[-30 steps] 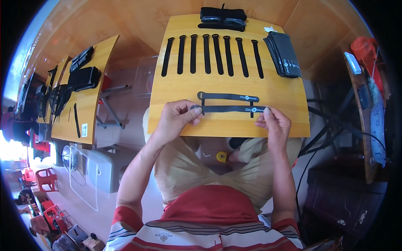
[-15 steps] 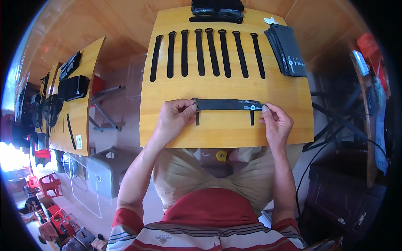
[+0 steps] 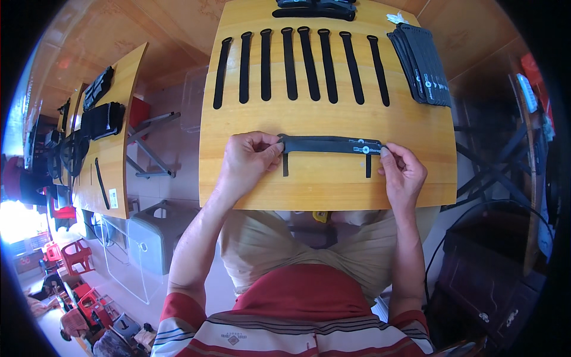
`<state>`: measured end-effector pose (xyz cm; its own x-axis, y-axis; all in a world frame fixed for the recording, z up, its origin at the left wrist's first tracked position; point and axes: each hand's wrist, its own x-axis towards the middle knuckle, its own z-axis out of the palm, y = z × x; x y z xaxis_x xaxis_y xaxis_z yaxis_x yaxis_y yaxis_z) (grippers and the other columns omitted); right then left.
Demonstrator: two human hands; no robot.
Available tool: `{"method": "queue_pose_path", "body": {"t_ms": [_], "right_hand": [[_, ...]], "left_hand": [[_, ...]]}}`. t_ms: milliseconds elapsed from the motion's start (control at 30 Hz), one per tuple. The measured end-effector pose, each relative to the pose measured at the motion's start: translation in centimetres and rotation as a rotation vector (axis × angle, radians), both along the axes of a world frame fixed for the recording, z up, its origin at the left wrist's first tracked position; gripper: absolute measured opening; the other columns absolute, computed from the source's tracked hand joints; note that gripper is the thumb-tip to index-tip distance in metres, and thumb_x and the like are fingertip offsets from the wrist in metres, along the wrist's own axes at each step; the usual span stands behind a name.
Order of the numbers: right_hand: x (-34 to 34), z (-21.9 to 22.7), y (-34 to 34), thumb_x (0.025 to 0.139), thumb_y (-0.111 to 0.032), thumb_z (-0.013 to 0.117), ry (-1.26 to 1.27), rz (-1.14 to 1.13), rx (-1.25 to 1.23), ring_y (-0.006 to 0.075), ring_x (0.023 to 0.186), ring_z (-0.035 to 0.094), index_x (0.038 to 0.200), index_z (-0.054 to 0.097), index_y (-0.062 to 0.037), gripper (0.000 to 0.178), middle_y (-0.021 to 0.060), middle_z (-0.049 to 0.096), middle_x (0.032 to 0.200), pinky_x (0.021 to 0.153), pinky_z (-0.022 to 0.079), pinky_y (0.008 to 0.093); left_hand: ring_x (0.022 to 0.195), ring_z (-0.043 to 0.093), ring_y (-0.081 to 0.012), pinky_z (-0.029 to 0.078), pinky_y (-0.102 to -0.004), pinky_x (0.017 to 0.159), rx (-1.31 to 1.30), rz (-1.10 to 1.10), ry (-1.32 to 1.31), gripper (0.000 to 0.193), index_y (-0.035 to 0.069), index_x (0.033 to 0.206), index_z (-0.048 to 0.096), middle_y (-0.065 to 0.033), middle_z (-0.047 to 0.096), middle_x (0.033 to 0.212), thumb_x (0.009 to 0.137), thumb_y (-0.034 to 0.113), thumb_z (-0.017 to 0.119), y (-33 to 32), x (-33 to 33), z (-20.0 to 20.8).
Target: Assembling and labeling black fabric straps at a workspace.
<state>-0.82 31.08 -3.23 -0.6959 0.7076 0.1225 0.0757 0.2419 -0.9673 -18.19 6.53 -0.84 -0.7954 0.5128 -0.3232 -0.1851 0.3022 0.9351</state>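
Note:
Stretched level between my hands, near the front of the wooden table (image 3: 238,193), is a black strap (image 3: 324,144) with white print toward its right end. My left hand (image 3: 248,159) pinches its left end, and my right hand (image 3: 404,172) pinches the right end. Two short dark marks or strips show on the tabletop just below it, one by each hand. Beyond, several black straps (image 3: 289,65) with looped tops lie side by side in a row, pointing away from me.
A stack of printed grey-black straps (image 3: 425,68) lies at the back right. More black straps (image 3: 314,13) are piled at the far edge. On the left, another table (image 3: 134,89) holds black bundles (image 3: 102,121). A yellow tape measure (image 3: 321,216) shows below the front edge.
The view has shifted slightly, so the table and row sit a little higher. Both hands keep their pinch on the strap, which stays stretched between them.

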Motion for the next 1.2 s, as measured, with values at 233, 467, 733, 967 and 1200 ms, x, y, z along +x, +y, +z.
{"method": "queue_pose_path", "body": {"t_ms": [233, 467, 733, 967, 1200], "right_hand": [[-0.2, 0.5, -0.1, 0.093, -0.003, 0.068, -0.044, 0.015, 0.088, 0.0065, 0.065, 0.06, 0.103, 0.069, 0.0056, 0.014, 0.005, 0.068, 0.082, 0.056, 0.053, 0.0221], [-0.3, 0.8, -0.2, 0.093, -0.003, 0.067, -0.073, 0.01, 0.075, 0.0063, 0.063, 0.059, 0.102, 0.069, 0.0058, 0.013, 0.0044, 0.067, 0.08, 0.055, 0.049, 0.0221], [-0.5, 0.4, -0.3, 0.091, 0.001, 0.067, -0.048, -0.034, 0.038, 0.0066, 0.062, 0.057, 0.098, 0.07, 0.006, 0.009, 0.0059, 0.067, 0.081, 0.055, 0.046, 0.0221], [-0.8, 0.1, -0.2, 0.087, 0.003, 0.067, -0.063, -0.052, 0.142, 0.0126, 0.069, 0.065, 0.097, 0.071, 0.007, 0.011, 0.0131, 0.071, 0.084, 0.063, 0.05, 0.025], [-1.0, 0.1, -0.2, 0.086, 0.005, 0.066, -0.055, -0.041, 0.171, 0.0146, 0.068, 0.066, 0.097, 0.07, 0.0071, 0.012, 0.0143, 0.071, 0.084, 0.062, 0.051, 0.0262]], "left_hand": [[0.061, 0.06, -0.0051, 0.05, -0.0213, 0.058, -0.095, -0.008, 0.043, 0.012, -0.006, 0.096, 0.071, -0.0031, 0.068, 0.072, 0.093, 0.006, 0.069, 0.0, -0.2, 0.3], [0.06, 0.059, -0.0051, 0.048, -0.0221, 0.056, -0.111, -0.018, 0.045, 0.014, -0.006, 0.095, 0.071, -0.0032, 0.068, 0.071, 0.093, 0.008, 0.069, -0.1, -0.4, 0.3], [0.061, 0.059, -0.0055, 0.048, -0.0221, 0.057, -0.143, -0.008, 0.03, 0.015, -0.006, 0.097, 0.072, -0.0028, 0.068, 0.071, 0.093, 0.008, 0.069, 0.4, -0.1, 0.9], [0.062, 0.058, -0.0049, 0.049, -0.0212, 0.057, -0.148, 0.001, -0.004, 0.017, -0.006, 0.097, 0.071, -0.0018, 0.066, 0.071, 0.095, 0.01, 0.068, 0.4, -0.2, 1.0], [0.062, 0.058, -0.0048, 0.049, -0.021, 0.057, -0.157, 0.0, -0.003, 0.015, -0.006, 0.095, 0.071, -0.001, 0.064, 0.07, 0.094, 0.009, 0.068, 0.6, -0.1, 1.5]]}}
